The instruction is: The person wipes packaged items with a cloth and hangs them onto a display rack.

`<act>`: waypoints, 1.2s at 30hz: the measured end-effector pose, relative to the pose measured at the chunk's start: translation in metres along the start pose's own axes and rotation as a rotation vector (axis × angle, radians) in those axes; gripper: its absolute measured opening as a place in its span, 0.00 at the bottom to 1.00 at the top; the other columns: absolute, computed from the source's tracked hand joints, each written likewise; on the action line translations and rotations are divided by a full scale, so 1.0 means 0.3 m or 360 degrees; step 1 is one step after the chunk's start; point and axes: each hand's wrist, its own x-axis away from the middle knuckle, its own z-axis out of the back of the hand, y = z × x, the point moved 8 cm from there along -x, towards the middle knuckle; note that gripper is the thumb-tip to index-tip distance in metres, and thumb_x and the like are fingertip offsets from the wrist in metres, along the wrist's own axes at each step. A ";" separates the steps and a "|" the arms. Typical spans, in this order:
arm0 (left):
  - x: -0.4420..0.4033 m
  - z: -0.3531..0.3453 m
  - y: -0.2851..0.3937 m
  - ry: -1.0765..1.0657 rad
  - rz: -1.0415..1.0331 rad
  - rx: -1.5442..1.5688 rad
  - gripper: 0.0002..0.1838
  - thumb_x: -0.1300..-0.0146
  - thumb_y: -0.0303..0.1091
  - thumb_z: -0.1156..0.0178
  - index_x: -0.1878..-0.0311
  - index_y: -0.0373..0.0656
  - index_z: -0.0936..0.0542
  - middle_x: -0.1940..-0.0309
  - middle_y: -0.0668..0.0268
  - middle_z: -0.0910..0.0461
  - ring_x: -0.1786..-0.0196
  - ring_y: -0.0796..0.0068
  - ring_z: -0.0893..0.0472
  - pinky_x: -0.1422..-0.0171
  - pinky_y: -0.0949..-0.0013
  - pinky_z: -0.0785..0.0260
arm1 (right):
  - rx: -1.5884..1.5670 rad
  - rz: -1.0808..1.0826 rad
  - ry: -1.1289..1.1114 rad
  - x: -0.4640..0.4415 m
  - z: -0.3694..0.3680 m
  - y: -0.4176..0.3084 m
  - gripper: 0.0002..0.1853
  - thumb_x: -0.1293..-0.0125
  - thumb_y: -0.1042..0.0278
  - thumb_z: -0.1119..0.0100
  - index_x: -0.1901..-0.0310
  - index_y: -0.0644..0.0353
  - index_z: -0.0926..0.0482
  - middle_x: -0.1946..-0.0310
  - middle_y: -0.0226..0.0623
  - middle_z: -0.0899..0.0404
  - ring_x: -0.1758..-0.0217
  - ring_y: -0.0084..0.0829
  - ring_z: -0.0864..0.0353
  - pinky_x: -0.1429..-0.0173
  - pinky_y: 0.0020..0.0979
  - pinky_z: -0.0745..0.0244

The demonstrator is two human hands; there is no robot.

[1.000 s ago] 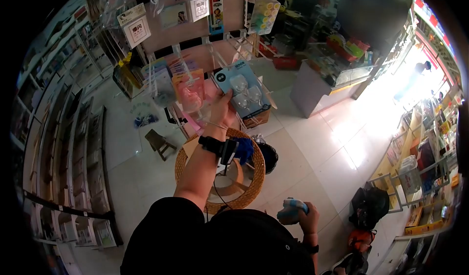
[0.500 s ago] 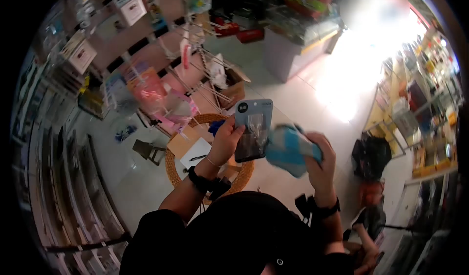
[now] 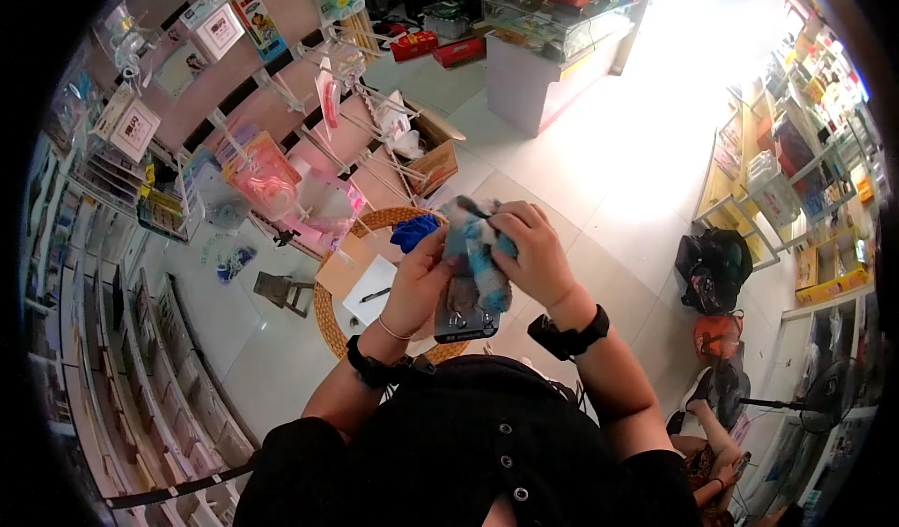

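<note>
In front of my chest, my left hand (image 3: 417, 288) grips the left edge of a flat hook package (image 3: 465, 326). My right hand (image 3: 534, 251) is closed on a blue, white and grey cloth (image 3: 482, 257), which lies bunched over the front of the package and hides most of it. Below the cloth, the package's dark lower end shows. Both hands are close together, just above the right side of a round wicker-rimmed table (image 3: 328, 319).
On the table are white paper (image 3: 372, 288) with a pen and a blue cloth (image 3: 413, 233). A pegboard rack with pink packages (image 3: 267, 178) stands left, beside a cardboard box (image 3: 435, 160). Another person (image 3: 716, 447) sits at lower right near a fan (image 3: 829, 394).
The package has come off the rack area to my chest in my left hand. My right hand has risen with the cloth and laid it against the package. The view has turned right.
</note>
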 end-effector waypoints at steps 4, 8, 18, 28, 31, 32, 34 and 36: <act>0.001 0.081 0.030 0.0156 0.0016 0.0122 0.18 0.31 0.22 0.51 0.39 0.38 0.30 0.49 0.65 0.23 0.48 0.79 0.25 0.40 0.73 0.34 | 0.0177 -0.0456 -0.0472 0.074 -0.014 0.186 0.16 0.50 0.71 0.39 0.56 0.61 0.22 0.58 0.45 0.24 0.53 0.47 0.25 0.45 0.41 0.29; -0.027 0.117 0.077 0.0289 -0.0120 0.0405 0.18 0.31 0.22 0.52 0.38 0.39 0.31 0.48 0.64 0.23 0.47 0.76 0.24 0.40 0.72 0.33 | -0.0020 -0.0743 0.0054 0.047 0.195 0.195 0.10 0.50 0.74 0.41 0.64 0.65 0.21 0.66 0.45 0.24 0.64 0.44 0.22 0.55 0.36 0.24; -0.060 -0.011 0.068 0.0223 -0.0115 0.0513 0.17 0.29 0.24 0.54 0.38 0.39 0.32 0.49 0.62 0.23 0.48 0.75 0.23 0.43 0.71 0.29 | 0.0197 -0.0173 0.0181 -0.028 0.061 -0.063 0.21 0.49 0.69 0.37 0.51 0.58 0.26 0.55 0.46 0.27 0.52 0.50 0.26 0.45 0.44 0.28; -0.100 0.050 -0.014 0.0397 -0.0200 0.0298 0.17 0.28 0.26 0.54 0.37 0.40 0.35 0.50 0.63 0.23 0.50 0.77 0.24 0.44 0.71 0.30 | -0.0233 -0.0777 -0.0396 -0.031 0.153 0.028 0.12 0.46 0.70 0.42 0.59 0.65 0.21 0.71 0.46 0.23 0.68 0.40 0.21 0.60 0.34 0.26; -0.089 -0.002 -0.002 0.0290 -0.0150 0.0390 0.17 0.27 0.27 0.55 0.37 0.42 0.35 0.46 0.62 0.26 0.47 0.76 0.26 0.43 0.71 0.30 | -0.0354 -0.0664 0.0429 -0.114 0.240 -0.038 0.15 0.48 0.70 0.40 0.58 0.67 0.23 0.61 0.50 0.23 0.60 0.48 0.22 0.54 0.38 0.26; -0.080 -0.040 0.000 0.0215 -0.0088 0.0626 0.18 0.27 0.31 0.55 0.36 0.44 0.35 0.44 0.63 0.27 0.44 0.75 0.26 0.41 0.70 0.30 | -0.0190 -0.0500 0.0525 -0.136 0.212 -0.078 0.16 0.48 0.70 0.40 0.56 0.67 0.24 0.58 0.50 0.24 0.56 0.50 0.23 0.50 0.39 0.27; -0.077 -0.074 -0.036 0.0103 -0.0032 0.0858 0.18 0.26 0.34 0.54 0.36 0.46 0.35 0.42 0.64 0.29 0.42 0.73 0.27 0.39 0.68 0.31 | 0.0137 -0.0423 0.0214 -0.118 -0.001 -0.087 0.19 0.48 0.70 0.39 0.53 0.64 0.25 0.53 0.50 0.25 0.49 0.51 0.26 0.43 0.44 0.31; -0.071 -0.100 -0.192 0.0070 0.0276 0.1230 0.25 0.27 0.49 0.57 0.31 0.49 0.39 0.39 0.66 0.30 0.39 0.69 0.28 0.37 0.64 0.31 | -0.0048 -0.0329 0.0558 -0.071 -0.045 -0.071 0.15 0.48 0.71 0.40 0.57 0.65 0.25 0.59 0.48 0.24 0.55 0.47 0.23 0.47 0.39 0.29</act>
